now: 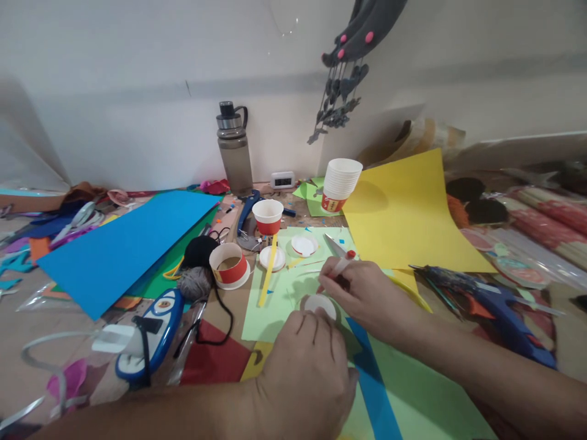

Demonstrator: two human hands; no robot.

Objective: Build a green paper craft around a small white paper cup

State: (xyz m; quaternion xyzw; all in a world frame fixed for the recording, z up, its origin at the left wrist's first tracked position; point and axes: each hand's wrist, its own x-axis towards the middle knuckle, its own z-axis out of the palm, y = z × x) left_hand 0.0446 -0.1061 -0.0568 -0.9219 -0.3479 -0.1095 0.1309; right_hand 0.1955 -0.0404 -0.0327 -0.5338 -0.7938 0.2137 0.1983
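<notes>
My left hand (309, 366) is closed, with its fingertips pressed on a small white disc (320, 305) that lies on light green paper (266, 321). Just to the right and beyond, my right hand (362, 293) closes around a slim whitish tube (340, 266) with a red end; its exact kind is unclear. Scissors (334, 245) lie past the right hand, blade showing, yellow handle (413, 293) partly behind the wrist. Nearby are two white lids (304, 245), a yellow paper strip (268, 278) and a blue strip (373, 379). A red-and-white paper cup (268, 216) stands beyond them.
A cut cup ring (229, 266), yarn (196, 282) and a blue-white power strip (151, 336) sit left. Blue card (132, 244) is farther left. Stacked cups (342, 183), yellow card (408, 214) and a glue gun (495, 305) lie right. A bottle (235, 153) stands behind.
</notes>
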